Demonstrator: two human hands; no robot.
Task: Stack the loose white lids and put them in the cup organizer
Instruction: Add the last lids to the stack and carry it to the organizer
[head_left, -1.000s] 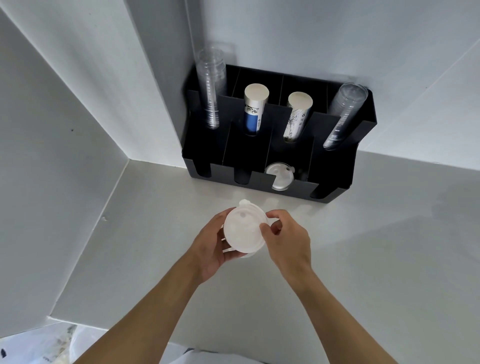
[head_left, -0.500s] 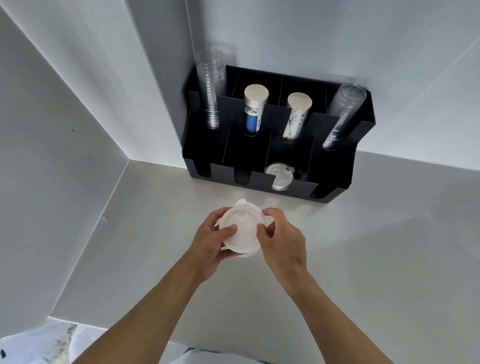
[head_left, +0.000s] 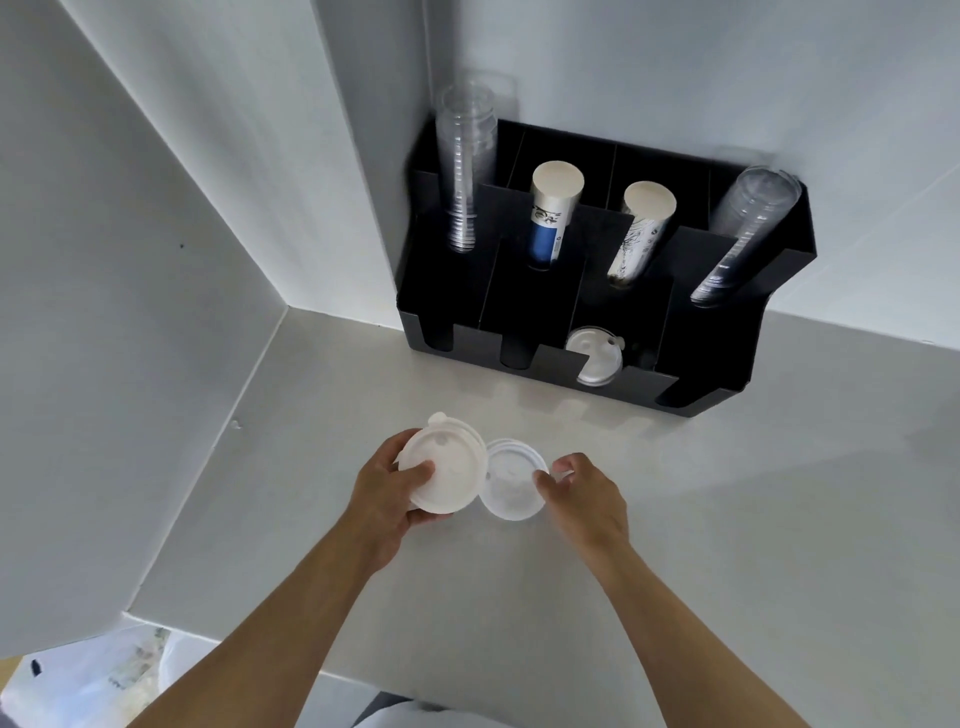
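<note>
My left hand (head_left: 387, 493) grips a stack of white lids (head_left: 444, 470), tilted, a little above the counter. Just right of it a single white lid (head_left: 511, 480) lies flat on the counter, and my right hand (head_left: 584, 491) pinches its right rim between thumb and fingers. The black cup organizer (head_left: 727, 358) stands against the back wall. One white lid (head_left: 592, 356) leans in its third front slot from the left.
The organizer's rear slots hold clear cup stacks (head_left: 465, 166) at both ends, plus a blue paper cup stack (head_left: 553, 218) and a patterned paper cup stack (head_left: 641, 231) between them. A white wall (head_left: 130, 312) closes the left side. The grey counter (head_left: 727, 519) extends right.
The hands have drawn apart. The left one carried the stack to the left, and a single lid now lies on the counter under the right hand's fingers.
</note>
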